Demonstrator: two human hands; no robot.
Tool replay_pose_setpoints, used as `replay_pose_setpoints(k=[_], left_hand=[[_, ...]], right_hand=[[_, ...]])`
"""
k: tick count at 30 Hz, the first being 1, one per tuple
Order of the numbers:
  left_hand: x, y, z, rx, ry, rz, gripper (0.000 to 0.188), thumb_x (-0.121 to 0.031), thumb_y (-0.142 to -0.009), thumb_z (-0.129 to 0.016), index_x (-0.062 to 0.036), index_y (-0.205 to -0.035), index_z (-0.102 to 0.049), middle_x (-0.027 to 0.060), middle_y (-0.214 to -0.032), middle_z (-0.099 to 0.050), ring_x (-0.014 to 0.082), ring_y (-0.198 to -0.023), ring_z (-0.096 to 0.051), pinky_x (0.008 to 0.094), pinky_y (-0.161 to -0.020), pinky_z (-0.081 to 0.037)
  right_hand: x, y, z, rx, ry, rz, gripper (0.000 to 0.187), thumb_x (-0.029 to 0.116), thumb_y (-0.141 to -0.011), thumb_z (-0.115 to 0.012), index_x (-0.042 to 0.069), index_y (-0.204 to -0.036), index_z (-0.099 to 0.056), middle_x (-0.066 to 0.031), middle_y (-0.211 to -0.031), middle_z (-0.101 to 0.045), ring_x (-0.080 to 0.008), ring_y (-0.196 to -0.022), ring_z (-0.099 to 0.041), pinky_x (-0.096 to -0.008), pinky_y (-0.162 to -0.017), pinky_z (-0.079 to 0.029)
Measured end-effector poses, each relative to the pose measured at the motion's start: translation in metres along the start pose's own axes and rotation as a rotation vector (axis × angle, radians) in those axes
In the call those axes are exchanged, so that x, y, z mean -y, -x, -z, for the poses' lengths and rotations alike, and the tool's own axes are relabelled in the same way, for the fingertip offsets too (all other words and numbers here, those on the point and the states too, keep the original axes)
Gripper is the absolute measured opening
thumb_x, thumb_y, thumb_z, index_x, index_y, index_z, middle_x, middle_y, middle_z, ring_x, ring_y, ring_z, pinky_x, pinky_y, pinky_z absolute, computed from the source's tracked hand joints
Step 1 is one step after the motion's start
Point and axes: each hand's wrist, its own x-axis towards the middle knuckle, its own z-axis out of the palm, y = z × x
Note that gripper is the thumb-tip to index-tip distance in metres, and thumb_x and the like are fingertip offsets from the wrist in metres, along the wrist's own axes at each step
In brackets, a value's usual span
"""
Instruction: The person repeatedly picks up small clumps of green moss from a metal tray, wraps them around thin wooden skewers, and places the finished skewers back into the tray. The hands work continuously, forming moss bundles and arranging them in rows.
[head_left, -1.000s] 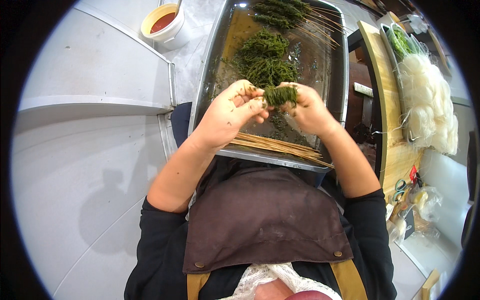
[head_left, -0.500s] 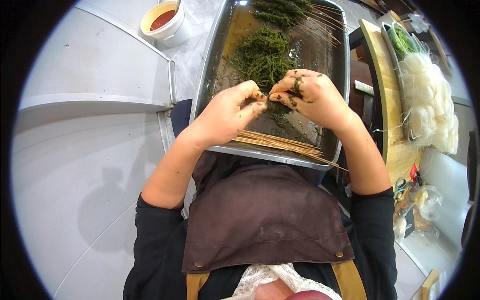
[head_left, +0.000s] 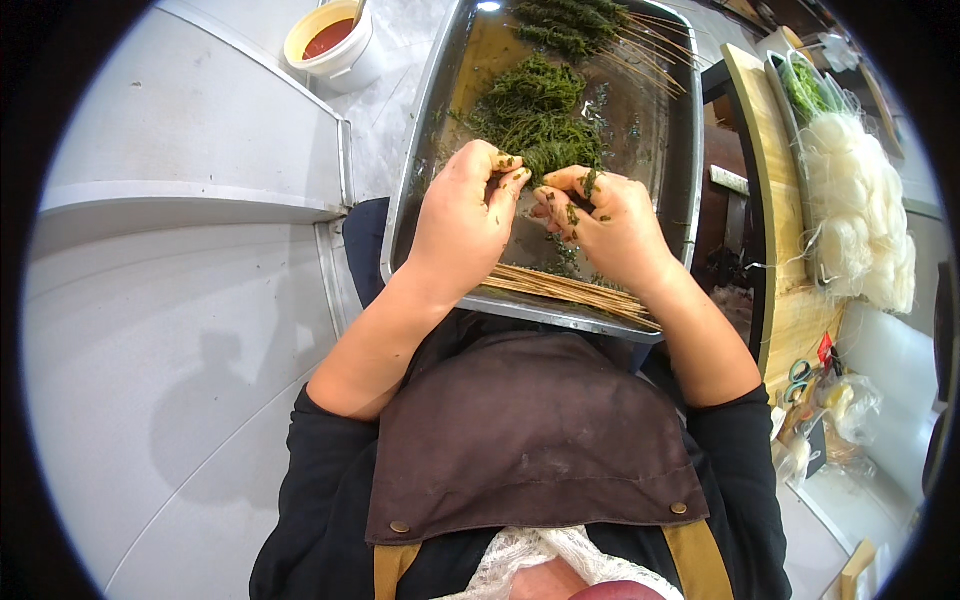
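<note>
A mound of dark green, stringy seaweed-like greens [head_left: 530, 110] lies in a deep metal tray [head_left: 692, 190]. At its near edge, my left hand [head_left: 468, 210] pinches some strands between thumb and fingertips. Close beside it, my right hand [head_left: 608, 222] is closed on the same edge, with thumb and forefinger together. What sits inside each pinch is mostly hidden by the fingers. Green scraps cling to both hands. Between my wrists, along the near side of the tray, runs a bundle of bare wooden skewers [head_left: 575, 290].
At the tray's far end lie skewers [head_left: 645, 50] loaded with bunched greens [head_left: 570, 22]. A white bucket [head_left: 350, 62] of red sauce stands at far left. On the right, a wooden table [head_left: 785, 300] holds bagged white noodle-like bundles [head_left: 850, 200]; scissors [head_left: 798, 375] are nearer me.
Both hands have shifted a little away from me, up against the mound's edge. The greens there are bunched up more. A skewer end that stuck out past the tray rim no longer shows.
</note>
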Motion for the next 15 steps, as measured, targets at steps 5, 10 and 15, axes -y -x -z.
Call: replay_pose_setpoints(k=[5,10,15], left_hand=[[0.002,-0.007,0.004,0.133,-0.09,0.024,0.013,-0.01,-0.1,-0.067,0.0006,-0.105,-0.061,0.0115,-0.089,-0.065,0.0163,-0.08,-0.062,0.0318,-0.074,-0.052],[0.011,-0.01,0.011,0.449,0.266,0.299,0.016,-0.013,-0.102,-0.065,0.0006,-0.109,-0.059,0.0045,-0.091,-0.063,0.0125,-0.081,-0.059,0.0283,-0.072,-0.05],[0.014,-0.006,-0.005,0.427,0.439,0.276,0.02,-0.013,-0.101,-0.069,-0.0004,-0.107,-0.055,0.0007,-0.095,-0.057,0.0076,-0.085,-0.055,0.0243,-0.076,-0.048]], right_hand=[[0.006,-0.012,0.017,-0.032,0.51,0.403,0.015,0.012,-0.092,-0.072,0.002,-0.103,-0.07,-0.0134,-0.088,-0.073,-0.0333,-0.085,-0.071,-0.0406,-0.079,-0.058],[0.001,-0.025,0.033,0.051,0.615,0.536,0.017,0.014,-0.089,-0.075,0.004,-0.102,-0.068,-0.013,-0.094,-0.071,-0.0346,-0.096,-0.068,-0.0426,-0.084,-0.056],[-0.012,-0.028,0.039,0.106,0.242,0.322,0.016,0.006,-0.091,-0.076,0.0,-0.101,-0.065,-0.0092,-0.093,-0.063,-0.023,-0.086,-0.063,-0.0354,-0.079,-0.053]])
